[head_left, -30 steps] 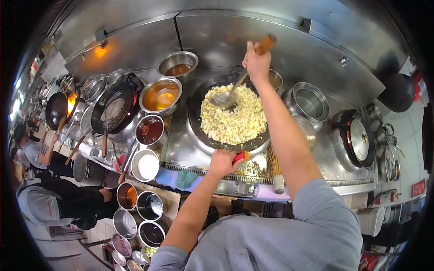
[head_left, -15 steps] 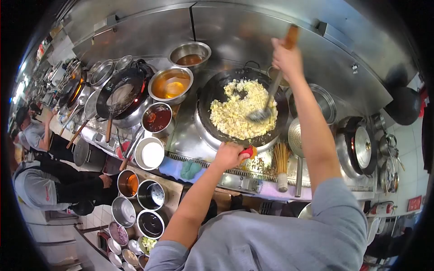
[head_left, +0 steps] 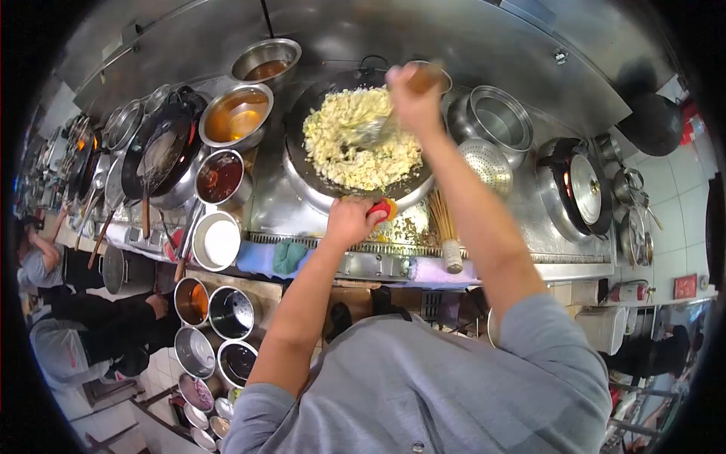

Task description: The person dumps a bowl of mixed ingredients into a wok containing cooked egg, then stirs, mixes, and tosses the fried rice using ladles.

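Observation:
My right hand point(head_left: 417, 104) is wrapped round the wooden handle of a metal ladle point(head_left: 369, 133), smeared by motion. The ladle's bowl is down in a heap of crumbly pale-yellow food point(head_left: 355, 163), which looks like egg fried rice. This food fills much of a large black wok point(head_left: 297, 125) on the range. At the wok's near edge, my left hand point(head_left: 352, 221) is closed round the wok handle. A red and yellow piece of cloth or grip cover point(head_left: 387, 209) shows beside its thumb.
Left of the wok stand bowls of amber liquid point(head_left: 237, 113) and dark red sauce point(head_left: 219, 178), and a white-filled pot point(head_left: 217, 240). A bamboo brush point(head_left: 446, 234) and a perforated strainer point(head_left: 486, 168) lie to the right. Several pots sit lower left, near a person point(head_left: 68, 340).
The view has shifted, moving the range leftward in the picture. My right hand has come lower over the wok, and the ladle has swept left through the food. My left hand keeps its hold.

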The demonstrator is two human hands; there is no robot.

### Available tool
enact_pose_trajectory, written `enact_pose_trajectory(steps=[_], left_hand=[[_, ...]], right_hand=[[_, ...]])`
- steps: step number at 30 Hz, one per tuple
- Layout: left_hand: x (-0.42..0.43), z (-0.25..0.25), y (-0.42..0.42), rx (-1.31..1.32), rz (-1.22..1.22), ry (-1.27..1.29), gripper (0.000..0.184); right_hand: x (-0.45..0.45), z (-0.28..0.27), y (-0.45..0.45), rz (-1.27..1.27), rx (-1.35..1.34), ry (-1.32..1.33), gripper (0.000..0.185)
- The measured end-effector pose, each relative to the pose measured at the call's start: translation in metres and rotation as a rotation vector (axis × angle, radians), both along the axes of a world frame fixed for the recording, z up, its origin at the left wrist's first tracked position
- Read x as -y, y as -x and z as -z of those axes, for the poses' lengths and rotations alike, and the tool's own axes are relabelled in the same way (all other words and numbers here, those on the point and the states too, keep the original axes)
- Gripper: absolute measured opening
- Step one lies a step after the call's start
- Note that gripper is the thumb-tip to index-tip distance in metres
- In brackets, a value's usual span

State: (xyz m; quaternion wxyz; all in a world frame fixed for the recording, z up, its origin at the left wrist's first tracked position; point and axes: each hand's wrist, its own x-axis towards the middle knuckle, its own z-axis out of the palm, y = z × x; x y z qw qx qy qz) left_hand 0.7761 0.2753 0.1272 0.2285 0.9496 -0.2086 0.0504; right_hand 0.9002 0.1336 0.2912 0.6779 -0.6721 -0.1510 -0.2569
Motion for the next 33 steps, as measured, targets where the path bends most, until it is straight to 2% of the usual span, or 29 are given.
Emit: enact_pose_trajectory(steps=[2, 3, 5, 7, 9, 11, 12, 13, 14, 15, 17, 19, 20, 21, 23, 25, 27, 28, 29, 31, 32, 33], left_hand=[[-0.002, 0.000, 0.004, 0.020, 0.022, 0.055, 0.037], [-0.001, 0.000, -0.002, 0.038, 0.045, 0.112, 0.035], [-0.005, 0.005, -0.001, 0.086, 0.023, 0.160, 0.036], [-0.003, 0.005, -0.003, 0.054, 0.073, 0.115, 0.035], [0.000, -0.002, -0.005, 0.033, 0.045, 0.091, 0.035], [-0.001, 0.008, -0.002, 0.022, 0.039, 0.070, 0.039], [-0.001, 0.007, -0.002, -0.011, 0.034, 0.060, 0.038], [-0.002, 0.008, -0.002, -0.013, 0.039, 0.054, 0.038], [-0.001, 0.009, -0.001, -0.019, 0.017, 0.059, 0.038], [0.002, 0.008, -0.001, -0.018, -0.008, 0.067, 0.038], [0.001, 0.003, 0.006, 0.047, 0.017, 0.095, 0.038], [0.002, 0.003, 0.001, 0.013, -0.017, 0.056, 0.037], [0.001, 0.003, 0.001, -0.017, -0.005, 0.056, 0.037], [0.000, 0.006, -0.001, -0.013, -0.004, 0.052, 0.037], [0.001, 0.011, 0.000, -0.007, -0.039, 0.043, 0.040], [0.003, 0.006, 0.002, -0.036, -0.029, 0.030, 0.040], [0.001, -0.003, -0.003, -0.040, -0.039, 0.023, 0.040], [0.000, -0.005, -0.003, -0.016, -0.031, 0.047, 0.039], [-0.001, -0.005, 0.003, -0.008, -0.020, 0.066, 0.038], [-0.005, 0.000, 0.008, -0.011, -0.019, 0.061, 0.037], [-0.004, 0.007, 0.005, 0.046, -0.017, 0.071, 0.037], [0.000, 0.010, 0.001, 0.106, -0.020, 0.088, 0.036]], right_hand=[[0.028, -0.048, 0.008, 0.197, -0.191, 0.093, 0.034], [0.032, -0.058, 0.027, 0.155, -0.080, -0.002, 0.032], [0.025, -0.012, 0.036, 0.195, 0.033, 0.099, 0.032], [0.030, 0.033, 0.003, 0.007, 0.063, 0.068, 0.033], [0.015, -0.018, 0.031, -0.004, 0.024, 0.017, 0.033], [0.002, -0.037, 0.091, 0.132, -0.088, -0.122, 0.034], [-0.002, -0.016, 0.092, 0.188, 0.031, 0.086, 0.034], [-0.001, 0.023, 0.088, 0.259, 0.144, 0.286, 0.035], [0.004, 0.058, 0.062, 0.238, -0.025, 0.283, 0.036], [0.011, 0.069, 0.019, 0.293, 0.185, 0.322, 0.037], [0.007, 0.005, -0.015, 0.056, 0.045, -0.002, 0.037], [-0.019, -0.035, 0.006, 0.058, 0.056, -0.050, 0.034], [-0.029, -0.022, 0.013, -0.078, 0.145, -0.029, 0.036], [-0.038, -0.004, 0.020, -0.090, 0.211, 0.152, 0.035], [-0.025, 0.001, 0.006, 0.037, 0.369, 0.371, 0.036], [-0.007, -0.009, -0.062, 0.115, 0.104, 0.094, 0.033], [0.029, -0.066, -0.071, 0.200, -0.082, -0.057, 0.025], [0.052, -0.070, -0.074, 0.151, -0.059, -0.202, 0.029], [0.063, -0.064, -0.073, 0.106, -0.056, -0.350, 0.035], [0.026, 0.008, -0.084, 0.059, -0.009, -0.366, 0.034], [0.022, 0.025, -0.114, 0.110, 0.074, -0.115, 0.032], [0.011, 0.001, -0.118, 0.113, -0.036, -0.016, 0.031]])
